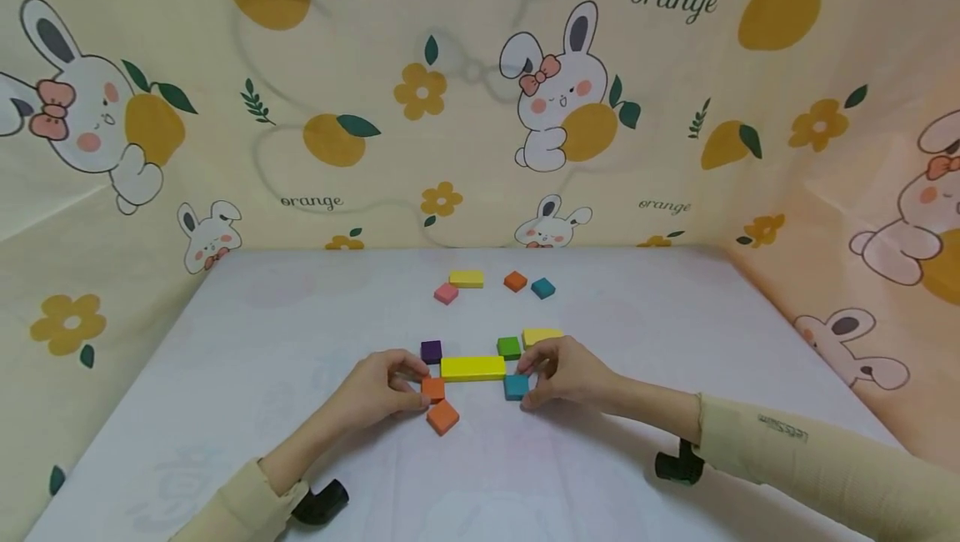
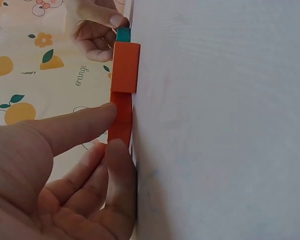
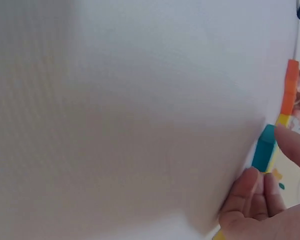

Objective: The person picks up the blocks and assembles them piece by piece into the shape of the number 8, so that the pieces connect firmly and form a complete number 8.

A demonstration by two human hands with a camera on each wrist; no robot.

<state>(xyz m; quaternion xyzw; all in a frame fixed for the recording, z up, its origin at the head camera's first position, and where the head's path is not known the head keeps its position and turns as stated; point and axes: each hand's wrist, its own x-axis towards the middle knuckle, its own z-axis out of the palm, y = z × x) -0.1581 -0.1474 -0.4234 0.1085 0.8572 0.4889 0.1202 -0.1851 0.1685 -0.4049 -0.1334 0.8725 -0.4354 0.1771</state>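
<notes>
My left hand (image 1: 382, 388) pinches an orange block (image 1: 432, 389) at the left end of a long yellow block (image 1: 472, 368). Another orange block (image 1: 443, 417) lies turned at an angle just nearer to me, and a purple block (image 1: 431, 351) sits behind the left fingertips. At the other end of the yellow block, my right hand (image 1: 570, 373) has its thumb and fingers around a teal block (image 3: 263, 155). A green block (image 1: 508, 348) stands behind the teal one, with a second yellow block (image 1: 542, 337) partly hidden by the right hand.
Farther back on the white table (image 1: 315, 300) lie a yellow block (image 1: 467, 278), a pink block (image 1: 446, 293), an orange block (image 1: 515, 281) and a blue block (image 1: 543, 288). A printed cloth (image 1: 465, 142) hangs behind the table and at its sides.
</notes>
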